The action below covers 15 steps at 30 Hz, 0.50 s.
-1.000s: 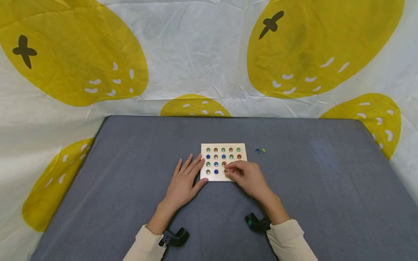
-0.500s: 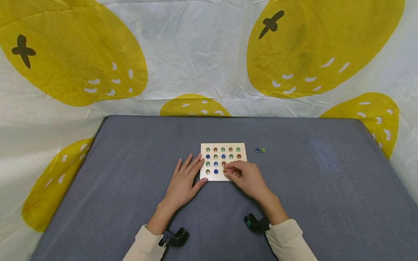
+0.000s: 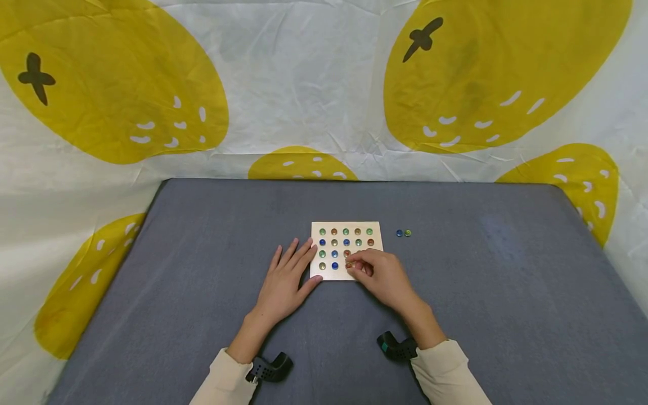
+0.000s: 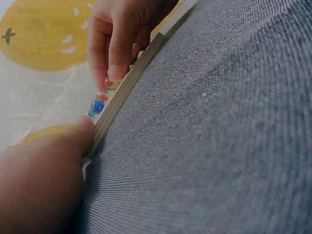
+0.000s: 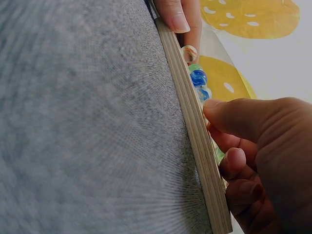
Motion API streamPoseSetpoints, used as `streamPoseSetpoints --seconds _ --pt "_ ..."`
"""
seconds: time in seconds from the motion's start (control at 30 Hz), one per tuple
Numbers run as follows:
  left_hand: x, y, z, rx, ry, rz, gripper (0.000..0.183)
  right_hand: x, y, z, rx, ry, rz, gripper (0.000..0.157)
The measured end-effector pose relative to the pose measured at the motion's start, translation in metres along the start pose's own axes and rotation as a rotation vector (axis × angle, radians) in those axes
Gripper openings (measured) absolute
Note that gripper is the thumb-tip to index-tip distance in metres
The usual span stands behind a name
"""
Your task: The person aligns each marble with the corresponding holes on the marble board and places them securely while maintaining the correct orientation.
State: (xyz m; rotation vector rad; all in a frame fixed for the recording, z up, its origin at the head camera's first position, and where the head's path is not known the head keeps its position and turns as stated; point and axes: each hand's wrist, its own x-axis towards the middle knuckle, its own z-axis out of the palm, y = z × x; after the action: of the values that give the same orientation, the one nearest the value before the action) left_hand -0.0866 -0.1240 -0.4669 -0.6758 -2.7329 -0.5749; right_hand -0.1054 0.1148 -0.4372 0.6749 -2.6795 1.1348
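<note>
A pale wooden board (image 3: pixel 331 275) with rows of coloured glass marbles lies flat in the middle of the table. My left hand (image 3: pixel 284 287) rests with straight spread fingers at the board's left side, its thumb at the near left corner. Over the nearest row, my right hand (image 3: pixel 386 275) pinches an orange-brown marble (image 4: pixel 111 84) between thumb and index finger, low over the board. A blue marble (image 4: pixel 97 106) sits just left of it in that row. The right hand hides the board's near right part from the head view.
Two loose marbles, one blue (image 3: pixel 399 233) and one green (image 3: pixel 408 233), lie on the grey cloth-covered table (image 3: pixel 202 236) beyond the board's right edge. A white cloth (image 3: pixel 304 73) with yellow prints hangs behind the table.
The right hand has stayed over the same spot in the nearest row, with only a slight shift of its fingers and the marble to the left. The left hand has not moved.
</note>
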Motion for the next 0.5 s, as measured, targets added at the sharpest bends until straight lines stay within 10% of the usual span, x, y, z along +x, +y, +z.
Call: streamPoseSetpoints --seconds 0.5 --pt "0.0005 0.0007 -0.0005 -0.005 0.000 -0.004 0.061 0.0002 -0.0015 0.0004 -0.023 0.018 -0.010 0.011"
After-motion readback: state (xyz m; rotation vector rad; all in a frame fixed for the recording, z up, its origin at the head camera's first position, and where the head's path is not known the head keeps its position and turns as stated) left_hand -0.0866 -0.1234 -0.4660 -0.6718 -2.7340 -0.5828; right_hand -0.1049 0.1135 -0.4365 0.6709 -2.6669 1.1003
